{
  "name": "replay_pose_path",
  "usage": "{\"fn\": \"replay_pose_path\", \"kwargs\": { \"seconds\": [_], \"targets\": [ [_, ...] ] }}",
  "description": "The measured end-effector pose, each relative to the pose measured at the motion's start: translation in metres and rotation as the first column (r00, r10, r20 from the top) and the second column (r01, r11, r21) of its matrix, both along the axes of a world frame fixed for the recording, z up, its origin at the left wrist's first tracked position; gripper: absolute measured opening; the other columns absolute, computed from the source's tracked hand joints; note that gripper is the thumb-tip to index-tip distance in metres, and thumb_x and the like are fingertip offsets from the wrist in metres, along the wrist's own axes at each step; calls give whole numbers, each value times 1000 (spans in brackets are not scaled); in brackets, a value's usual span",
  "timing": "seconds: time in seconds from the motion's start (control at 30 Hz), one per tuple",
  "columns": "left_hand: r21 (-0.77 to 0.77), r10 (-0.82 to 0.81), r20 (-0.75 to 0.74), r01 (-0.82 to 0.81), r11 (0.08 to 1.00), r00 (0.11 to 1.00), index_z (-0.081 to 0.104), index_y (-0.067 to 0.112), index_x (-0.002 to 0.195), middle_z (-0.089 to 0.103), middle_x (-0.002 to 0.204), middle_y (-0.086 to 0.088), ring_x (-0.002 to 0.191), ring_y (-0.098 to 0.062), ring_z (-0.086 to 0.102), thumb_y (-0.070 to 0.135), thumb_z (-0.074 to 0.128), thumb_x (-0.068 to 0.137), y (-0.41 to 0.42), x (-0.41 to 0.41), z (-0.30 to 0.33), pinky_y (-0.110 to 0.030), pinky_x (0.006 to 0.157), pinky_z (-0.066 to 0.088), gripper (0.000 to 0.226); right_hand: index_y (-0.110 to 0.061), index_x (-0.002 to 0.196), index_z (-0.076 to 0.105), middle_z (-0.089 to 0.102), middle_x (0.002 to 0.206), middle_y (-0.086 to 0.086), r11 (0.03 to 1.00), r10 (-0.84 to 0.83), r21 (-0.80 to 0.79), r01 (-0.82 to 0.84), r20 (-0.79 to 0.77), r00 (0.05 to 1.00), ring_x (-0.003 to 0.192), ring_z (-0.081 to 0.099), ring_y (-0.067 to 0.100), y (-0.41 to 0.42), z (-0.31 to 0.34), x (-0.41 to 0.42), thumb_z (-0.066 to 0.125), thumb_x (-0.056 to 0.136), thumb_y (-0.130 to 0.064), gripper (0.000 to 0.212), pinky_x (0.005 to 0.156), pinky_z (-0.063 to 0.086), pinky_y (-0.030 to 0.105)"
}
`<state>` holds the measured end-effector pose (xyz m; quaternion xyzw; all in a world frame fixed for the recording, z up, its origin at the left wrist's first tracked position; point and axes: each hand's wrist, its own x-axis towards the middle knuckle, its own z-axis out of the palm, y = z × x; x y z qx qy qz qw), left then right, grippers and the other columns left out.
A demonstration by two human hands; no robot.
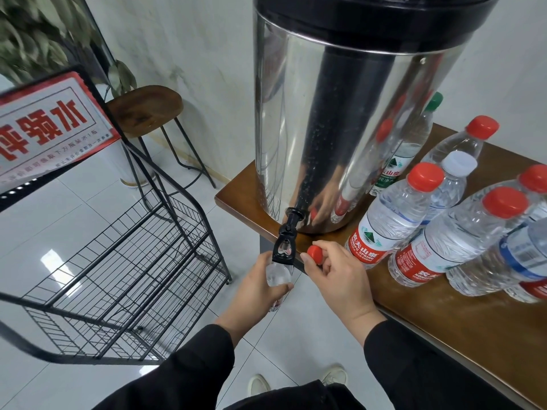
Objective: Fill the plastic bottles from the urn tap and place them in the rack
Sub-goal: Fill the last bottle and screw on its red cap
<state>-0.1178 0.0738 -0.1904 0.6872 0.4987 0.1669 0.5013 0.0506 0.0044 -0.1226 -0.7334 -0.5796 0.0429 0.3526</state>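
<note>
- Fingers of the left hand (251, 287) are curled round the upper body of a clear plastic bottle (277, 276), which is held upright with its open mouth directly under the black tap (285, 245) of the urn (349, 119).
- Fingers of the right hand (340, 279) are bent, and a red cap (315, 253) is pinched between the thumb and the fingertips, just beside the tap and to its right.
- Whether water is running from the tap cannot be told; the lower part of the held bottle is hidden behind the left hand.
- The steel urn with its black lid is seen standing at the corner of a brown wooden table (461, 318), with the tap overhanging the table edge.
- A group of capped bottles (396, 214) is set on the table to the right of the urn, most with red caps, one with a white cap and one with a green cap partly behind the urn.
- A black wire rack (127, 261) is placed on the tiled floor to the left of the hands, well apart from the table; no bottle is seen on its visible shelves.
- A red and white sign (50, 128) is fixed to the top of the rack.
- A wooden stool (148, 109) is seen behind the rack near the wall.
</note>
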Motion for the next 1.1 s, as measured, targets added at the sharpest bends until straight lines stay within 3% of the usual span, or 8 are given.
{"fn": "replay_pose_path", "kwargs": {
  "seconds": [0.3, 0.87, 1.1],
  "targets": [
    [-3, -2, -1, 2, 1000, 1000, 39, 30, 148, 56, 136, 14, 125, -7, 52, 38, 81, 84, 0, 0, 3, -25, 100, 40, 77, -16, 109, 70, 70, 91, -5, 1000, 4, 4, -4, -12, 1000, 76, 56, 7, 0, 0, -1, 61, 88, -51, 42, 62, 42, 8],
    [27, -6, -6, 6, 1000, 1000, 38, 26, 150, 52, 145, 8, 129, -7, 46, 37, 80, 87, 1, 2, 5, -23, 99, 33, 76, -18, 109, 69, 69, 91, -8, 1000, -8, -25, 9, 6, 1000, 76, 55, 6, -1, 0, 0, 61, 88, -53, 42, 63, 37, 5],
    [16, -4, 9, 4, 1000, 1000, 39, 27, 149, 52, 133, 16, 122, -4, 47, 35, 80, 87, 0, 3, 5, -21, 96, 35, 75, -16, 111, 69, 70, 92, -6, 1000, 10, -21, -11, -16, 1000, 77, 55, 6, 0, 1, 0, 61, 88, -52, 43, 62, 39, 6]
  ]
}}
